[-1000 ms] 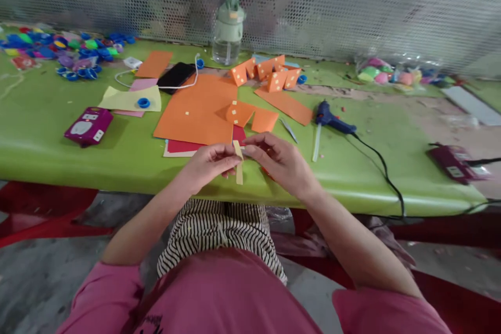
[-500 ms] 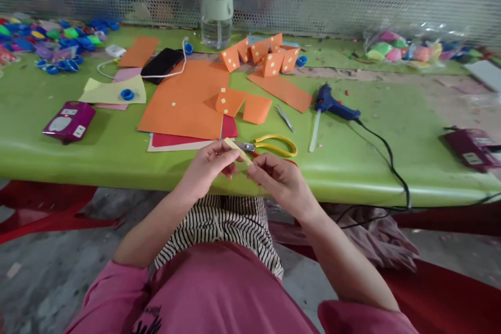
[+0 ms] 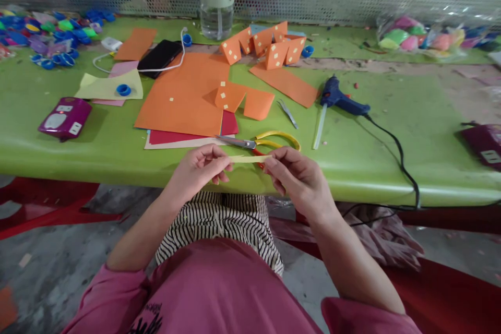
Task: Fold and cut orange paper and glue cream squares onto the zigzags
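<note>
Fingers of the left hand (image 3: 200, 167) are closed in a pinch, thumb against forefinger, on one end of a pale yellow strip (image 3: 249, 158); those of the right hand (image 3: 300, 180) pinch its other end just as closely. The strip runs nearly level from side to side between the two sets of fingertips, its middle uncovered, over the near part of the green bench (image 3: 188, 162). A thin sliver seems to part from its upper edge near the left fingertips.

Just beyond the strip lie scissors (image 3: 245, 142), blades pointing left and a yellow handle loop to the right; an orange-red part of them shows behind the strip and the right fingertips. Past the scissors, a folded orange piece (image 3: 258, 103) with small pale squares rests partly over a large orange sheet (image 3: 183, 99). Tweezers (image 3: 288, 114) lie to its right, and a blue glue gun (image 3: 344, 98) is farther right.
</note>
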`<state>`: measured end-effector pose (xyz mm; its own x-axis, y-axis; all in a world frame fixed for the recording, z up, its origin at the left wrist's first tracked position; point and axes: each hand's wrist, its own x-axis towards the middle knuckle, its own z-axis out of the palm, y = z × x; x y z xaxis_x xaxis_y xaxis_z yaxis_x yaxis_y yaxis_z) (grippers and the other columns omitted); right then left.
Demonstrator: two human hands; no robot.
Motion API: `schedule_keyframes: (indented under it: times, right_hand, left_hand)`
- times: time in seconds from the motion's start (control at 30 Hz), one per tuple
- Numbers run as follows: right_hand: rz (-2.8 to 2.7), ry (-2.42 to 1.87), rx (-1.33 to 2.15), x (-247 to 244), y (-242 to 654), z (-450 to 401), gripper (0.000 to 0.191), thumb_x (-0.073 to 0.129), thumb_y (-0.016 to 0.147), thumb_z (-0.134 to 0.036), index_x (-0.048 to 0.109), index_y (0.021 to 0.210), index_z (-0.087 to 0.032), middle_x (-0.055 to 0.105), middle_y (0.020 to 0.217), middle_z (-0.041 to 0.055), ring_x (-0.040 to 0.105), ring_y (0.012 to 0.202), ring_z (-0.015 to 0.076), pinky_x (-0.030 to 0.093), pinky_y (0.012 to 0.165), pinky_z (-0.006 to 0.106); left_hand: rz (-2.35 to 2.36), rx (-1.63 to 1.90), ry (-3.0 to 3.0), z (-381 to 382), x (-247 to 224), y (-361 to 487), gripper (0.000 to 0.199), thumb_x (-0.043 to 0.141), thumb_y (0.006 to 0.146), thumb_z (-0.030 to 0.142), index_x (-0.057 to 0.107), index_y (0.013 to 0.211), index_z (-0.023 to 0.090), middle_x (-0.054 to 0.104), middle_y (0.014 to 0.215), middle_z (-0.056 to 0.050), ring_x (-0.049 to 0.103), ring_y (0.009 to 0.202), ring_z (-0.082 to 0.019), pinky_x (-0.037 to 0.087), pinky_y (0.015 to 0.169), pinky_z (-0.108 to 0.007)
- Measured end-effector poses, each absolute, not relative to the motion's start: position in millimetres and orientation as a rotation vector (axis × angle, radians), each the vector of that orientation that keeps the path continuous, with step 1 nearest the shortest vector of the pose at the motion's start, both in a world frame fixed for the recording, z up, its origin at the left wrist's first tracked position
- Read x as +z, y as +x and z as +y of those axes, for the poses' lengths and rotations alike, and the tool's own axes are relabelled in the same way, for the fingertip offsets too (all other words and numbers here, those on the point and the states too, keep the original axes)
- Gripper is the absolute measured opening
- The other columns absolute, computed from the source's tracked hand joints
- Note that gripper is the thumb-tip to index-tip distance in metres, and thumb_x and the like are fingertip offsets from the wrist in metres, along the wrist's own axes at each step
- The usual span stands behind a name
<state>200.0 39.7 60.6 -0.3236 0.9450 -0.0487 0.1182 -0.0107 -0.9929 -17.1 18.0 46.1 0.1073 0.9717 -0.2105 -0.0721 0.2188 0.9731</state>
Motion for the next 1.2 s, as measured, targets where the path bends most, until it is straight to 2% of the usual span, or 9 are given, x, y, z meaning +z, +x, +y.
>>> schedule_keyframes:
  times: [0.1, 0.27, 0.43, 0.53, 0.6, 0.7, 0.9, 1.03, 1.2]
  right_hand:
    - [-1.495, -1.146, 1.398, 60, 201, 42, 0.03, 0.067, 0.091, -0.05, 0.06, 0.082, -0.023, 0.049, 0.061, -0.0049, 0.038, 0.048, 0.0078, 0.029, 0.041, 0.025]
    - [-1.637, -1.151, 1.404, 67, 198, 46, 0.031, 0.07, 0.089, -0.05, 0.062, 0.081, -0.021, 0.048, 0.064, -0.0046, 0.036, 0.051, 0.0072, 0.026, 0.042, 0.025]
    - [-1.844, -1.153, 1.259, 69, 194, 45, 0.033, 0.065, 0.092, -0.051, 0.064, 0.08, -0.02, 0.051, 0.064, -0.0037, 0.04, 0.054, 0.0092, 0.032, 0.048, 0.027]
    - [-1.985, -1.278, 0.834, 66, 204, 47, 0.025, 0.061, 0.096, -0.045, 0.067, 0.092, -0.022, 0.065, 0.077, 0.0028, 0.056, 0.065, 0.0154, 0.045, 0.06, 0.031]
    - [-2.128, -1.367, 0.432, 62, 216, 51, 0.021, 0.059, 0.097, -0.04, 0.068, 0.103, -0.022, 0.072, 0.098, 0.0096, 0.065, 0.087, 0.0239, 0.052, 0.077, 0.039]
    - [-2.374, -1.4, 0.154, 54, 236, 59, 0.03, 0.056, 0.097, -0.036, 0.065, 0.12, -0.02, 0.072, 0.117, 0.0153, 0.064, 0.109, 0.0336, 0.051, 0.092, 0.051]
    - [-2.581, -1.431, 0.111, 53, 247, 78, 0.037, 0.055, 0.092, -0.034, 0.064, 0.125, -0.019, 0.075, 0.104, 0.0145, 0.067, 0.101, 0.0357, 0.05, 0.09, 0.055]
    - [-2.741, -1.335, 0.195, 63, 246, 87, 0.035, 0.06, 0.078, -0.024, 0.065, 0.112, -0.023, 0.074, 0.101, 0.0106, 0.068, 0.095, 0.0304, 0.053, 0.084, 0.046]
    - [-2.712, -1.514, 0.34, 71, 250, 81, 0.023, 0.064, 0.068, -0.027, 0.062, 0.09, -0.024, 0.072, 0.085, 0.0079, 0.067, 0.078, 0.0284, 0.052, 0.067, 0.042]
  left_hand:
    - [1.156, 0.947, 1.06, 14, 49, -18, 0.021, 0.068, 0.085, 0.038, 0.065, 0.079, 0.019, 0.074, 0.081, -0.003, 0.066, 0.063, -0.011, 0.05, 0.056, -0.021]
    - [1.097, 0.877, 1.074, 12, 50, -13, 0.031, 0.07, 0.086, 0.048, 0.072, 0.096, 0.019, 0.076, 0.091, -0.004, 0.071, 0.086, -0.015, 0.056, 0.079, -0.026]
    - [1.049, 0.887, 1.031, 14, 48, -3, 0.023, 0.074, 0.083, 0.04, 0.068, 0.084, 0.018, 0.072, 0.078, -0.001, 0.069, 0.077, -0.013, 0.056, 0.075, -0.025]
    - [1.056, 0.92, 1.014, 15, 49, -3, 0.021, 0.071, 0.086, 0.038, 0.066, 0.083, 0.018, 0.071, 0.074, 0.0, 0.067, 0.071, -0.011, 0.056, 0.07, -0.023]
    - [1.068, 0.941, 1.025, 15, 49, -5, 0.02, 0.068, 0.089, 0.038, 0.066, 0.086, 0.018, 0.073, 0.076, -0.001, 0.067, 0.069, -0.011, 0.055, 0.068, -0.022]
    - [1.097, 0.965, 1.029, 16, 49, -7, 0.021, 0.063, 0.092, 0.04, 0.066, 0.094, 0.019, 0.075, 0.078, -0.002, 0.069, 0.069, -0.011, 0.053, 0.066, -0.022]
    - [1.095, 0.987, 0.986, 18, 46, -9, 0.029, 0.065, 0.091, 0.048, 0.062, 0.094, 0.02, 0.076, 0.078, -0.003, 0.071, 0.07, -0.014, 0.054, 0.066, -0.025]
    - [1.108, 1.028, 0.985, 16, 45, -13, 0.028, 0.068, 0.089, 0.047, 0.062, 0.09, 0.019, 0.077, 0.085, -0.005, 0.071, 0.073, -0.014, 0.055, 0.068, -0.026]
    - [1.121, 1.158, 1.012, 17, 42, -19, 0.023, 0.071, 0.087, 0.042, 0.067, 0.086, 0.019, 0.075, 0.087, -0.002, 0.065, 0.074, -0.011, 0.052, 0.066, -0.022]
